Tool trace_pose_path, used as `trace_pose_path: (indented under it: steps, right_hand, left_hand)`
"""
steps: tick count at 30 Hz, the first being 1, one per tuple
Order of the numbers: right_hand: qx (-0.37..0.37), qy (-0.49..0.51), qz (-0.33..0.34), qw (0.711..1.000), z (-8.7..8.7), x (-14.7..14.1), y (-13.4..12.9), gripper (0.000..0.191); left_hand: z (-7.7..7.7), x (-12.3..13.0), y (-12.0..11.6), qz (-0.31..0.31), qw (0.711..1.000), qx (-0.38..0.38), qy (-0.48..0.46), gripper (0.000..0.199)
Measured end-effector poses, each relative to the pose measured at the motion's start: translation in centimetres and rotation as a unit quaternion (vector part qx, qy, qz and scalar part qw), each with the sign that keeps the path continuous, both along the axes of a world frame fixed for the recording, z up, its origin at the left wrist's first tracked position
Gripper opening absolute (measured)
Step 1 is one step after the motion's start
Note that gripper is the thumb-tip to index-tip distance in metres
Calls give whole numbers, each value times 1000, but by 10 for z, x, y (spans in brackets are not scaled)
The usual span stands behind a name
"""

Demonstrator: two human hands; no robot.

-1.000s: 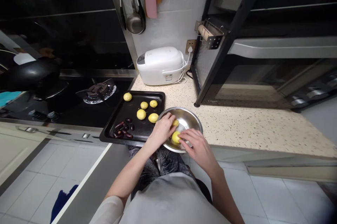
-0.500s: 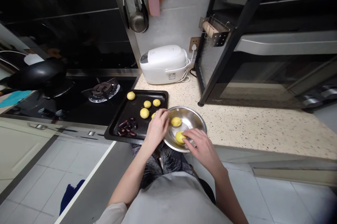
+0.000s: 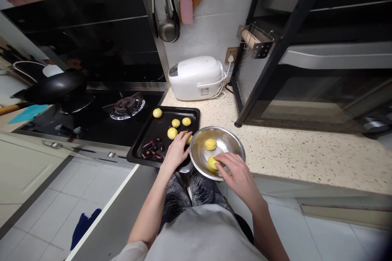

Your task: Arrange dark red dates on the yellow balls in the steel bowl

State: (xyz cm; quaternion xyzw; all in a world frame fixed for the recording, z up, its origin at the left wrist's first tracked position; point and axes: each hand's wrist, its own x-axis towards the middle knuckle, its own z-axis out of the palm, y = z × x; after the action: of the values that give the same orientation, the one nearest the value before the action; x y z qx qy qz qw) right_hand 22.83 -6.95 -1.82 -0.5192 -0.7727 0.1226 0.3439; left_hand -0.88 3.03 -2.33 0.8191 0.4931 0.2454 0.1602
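Note:
A steel bowl [image 3: 230, 140] on the counter's front edge holds two yellow balls. My right hand [image 3: 237, 171] reaches over its rim, thumb and fingers closed on the nearer yellow ball [image 3: 213, 162]; the other yellow ball [image 3: 210, 144] lies behind it. Left of the bowl is a black baking tray [image 3: 196, 114] with several yellow balls, among them a larger one [image 3: 172, 133], and several dark red oblong pieces [image 3: 158, 157]. My left hand [image 3: 177, 148] is over the tray's right side, its fingers at a yellow ball [image 3: 189, 139] partly hidden between hand and bowl.
A white rice cooker [image 3: 197, 79] stands behind the tray. The gas stove [image 3: 101, 130] with a black wok [image 3: 63, 87] is on the left. A large black oven [image 3: 306, 97] stands on the right. An open drawer [image 3: 122, 212] juts out below the tray.
My left hand has moved from the bowl's left rim down and left onto the tray beside a yellow ball. My right hand stays on its ball in the bowl. The whole view has shifted slightly.

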Motion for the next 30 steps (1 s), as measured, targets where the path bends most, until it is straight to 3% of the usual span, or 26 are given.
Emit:
trace_pose_path:
  steps: [6,10,14,17,21,24,30]
  right_hand:
    - [11,14,-3,1000,0,0,-1,14]
    - [36,33,-9,999,2,-3,0,15]
    - [63,70,-25,995,6,-10,1,19]
    - [67,100,-34,992,8,-16,1,24]
    - [46,130,-34,990,8,-23,-1,40]
    - [27,159,-30,986,7,-28,-4,39]
    - [2,177,-108,978,6,-19,5,35]
  left_hand:
    - [-6,-6,-5,76,994,44,-69,41]
    - [7,-7,-17,103,979,104,-141,36]
    - [26,4,-40,62,972,111,-199,37]
    - [32,18,-59,11,971,80,-226,39]
    - [27,35,-75,-61,965,49,-252,41]
    - [18,41,-81,-93,960,37,-260,45]
    - [12,36,-81,-74,975,12,-210,52]
